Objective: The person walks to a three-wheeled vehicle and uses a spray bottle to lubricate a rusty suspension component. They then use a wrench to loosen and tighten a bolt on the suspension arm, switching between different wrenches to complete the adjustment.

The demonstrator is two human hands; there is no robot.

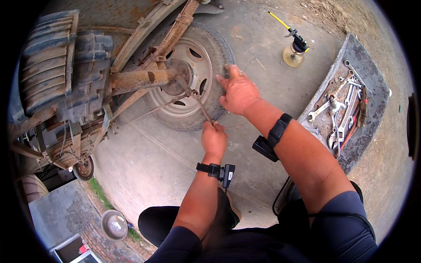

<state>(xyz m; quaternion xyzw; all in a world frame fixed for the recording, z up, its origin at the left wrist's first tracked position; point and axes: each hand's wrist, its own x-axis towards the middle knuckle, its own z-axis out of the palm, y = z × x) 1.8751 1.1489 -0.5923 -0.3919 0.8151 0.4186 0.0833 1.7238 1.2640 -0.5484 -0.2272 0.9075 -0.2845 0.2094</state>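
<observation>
Between the fingers of our left hand [214, 141], we pinch a rod [203, 110]. Our right hand [240, 93], fingers parted, is beside the tyre [222, 47].

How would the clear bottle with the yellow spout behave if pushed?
The bottle would probably tip fairly easily, since its black top and long yellow spout rise above a small round body. Knocked over, that rounded body might roll on the concrete floor. It could be fragile, as the wall is see-through, though the material cannot be told.
</observation>
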